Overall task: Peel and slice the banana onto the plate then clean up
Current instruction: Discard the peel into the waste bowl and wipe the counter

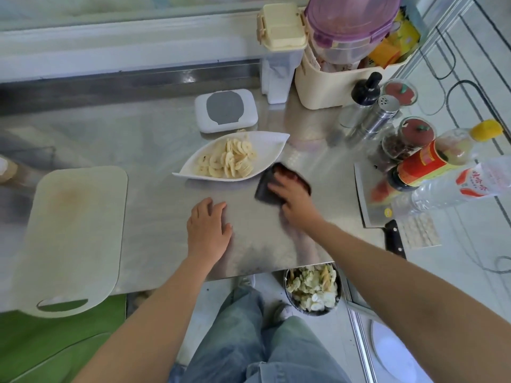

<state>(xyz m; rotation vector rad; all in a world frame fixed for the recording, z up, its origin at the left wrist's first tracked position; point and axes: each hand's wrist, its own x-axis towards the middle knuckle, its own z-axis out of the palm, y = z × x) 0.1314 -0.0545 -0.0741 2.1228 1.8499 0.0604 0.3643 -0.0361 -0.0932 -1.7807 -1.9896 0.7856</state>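
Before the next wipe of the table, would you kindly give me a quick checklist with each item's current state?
1. Banana slices on the plate: ok.
2. Right hand pressing the cloth: ok.
3. Left hand flat on the table, apart from the cloth: ok.
4. Cloth clear of the plate: not ok, right beside its rim.
5. Cleaver away from both hands: ok.
6. Cutting board fully on the table: not ok, it overhangs the front edge.

Shiny steel table (154,150); glossy white plate (269,150); matt plastic cutting board (74,233).
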